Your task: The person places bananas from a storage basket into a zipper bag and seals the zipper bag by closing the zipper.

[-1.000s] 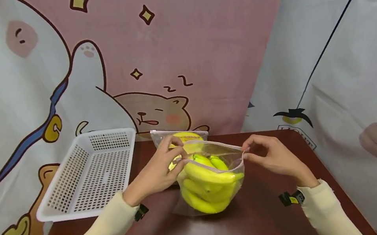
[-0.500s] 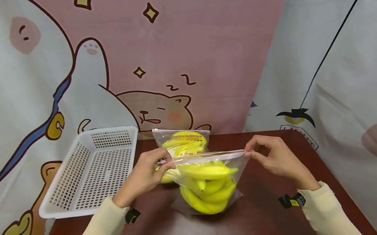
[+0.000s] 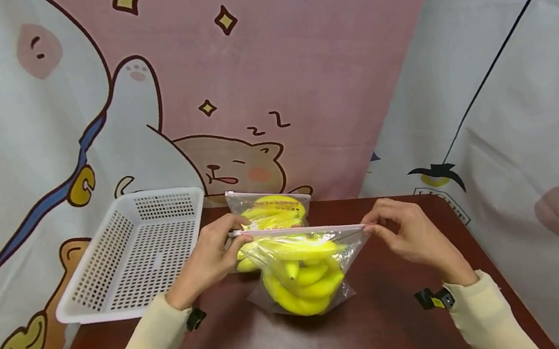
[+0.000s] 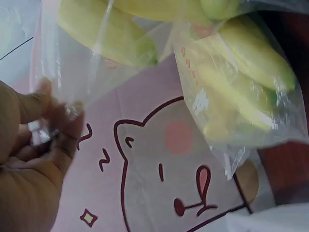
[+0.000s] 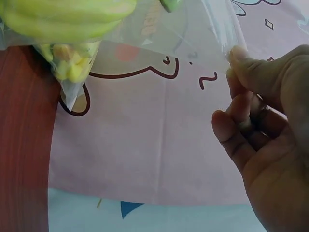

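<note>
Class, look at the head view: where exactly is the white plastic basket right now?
The white plastic basket sits on the left side of the brown table, beside the left hand and left of the two zip bags of bananas, against the cartoon backdrop.

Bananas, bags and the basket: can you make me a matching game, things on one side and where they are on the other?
Things:
1. White plastic perforated basket
2. Clear zip bag of yellow bananas in front
3. Second clear bag of yellow bananas
4. Dark brown wooden table

Places:
A. Pinched at both top corners by the left hand and right hand
B. Under everything
C. At the left side of the table
D. At the back, by the curtain

Pairs: 1-C, 2-A, 3-D, 4-B
</note>
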